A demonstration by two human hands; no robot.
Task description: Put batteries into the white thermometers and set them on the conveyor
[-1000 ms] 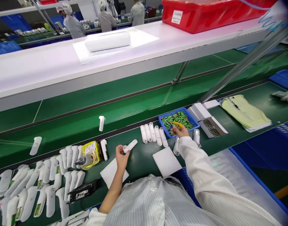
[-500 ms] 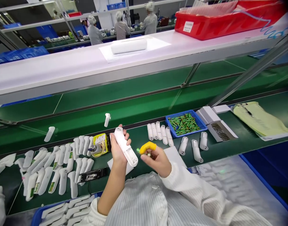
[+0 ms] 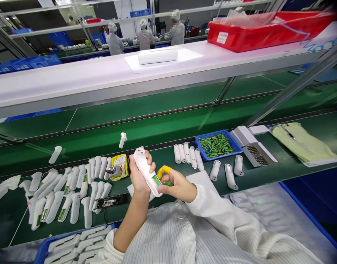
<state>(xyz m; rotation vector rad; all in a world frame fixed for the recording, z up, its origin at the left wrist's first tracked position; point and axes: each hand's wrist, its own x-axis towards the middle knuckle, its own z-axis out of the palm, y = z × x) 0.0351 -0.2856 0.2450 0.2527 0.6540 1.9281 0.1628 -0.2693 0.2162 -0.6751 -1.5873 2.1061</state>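
Left hand (image 3: 138, 179): wrapped round the body of a white handheld unit (image 3: 143, 161), fingers closed over its far side. The unit is held above the near part of the bench (image 3: 251, 176), tilted, its lower end towards the right hand (image 3: 181, 186). Open compartment at that end; one green battery (image 3: 156, 179) shows inside it.

Right hand: thumb and fingers closed on a loose green battery (image 3: 168, 183), yellow cover (image 3: 163, 169) on one finger. Thumb tip appears to meet the edge of the compartment. The two hands are near each other, meeting at the unit.

Progress, this unit: partly loaded, in my judgement. One battery in, another between the fingers and outside the compartment; no cover over the opening. Whether the first battery is fully seated: cannot tell.

Progress, the batch: left part of the bench carries a large group of white units (image 3: 74, 208). Several show green in open compartments, so I judge those loaded but uncovered; many lie with the compartment out of sight, state unknown. To the right, three separate white units (image 3: 230, 176) and a row of five white pieces (image 3: 186, 152) lie beside the blue tray (image 3: 223, 156); no green visible on any of them, probably unfilled. Tray supply: plentiful, a heap of green batteries (image 3: 216, 145).
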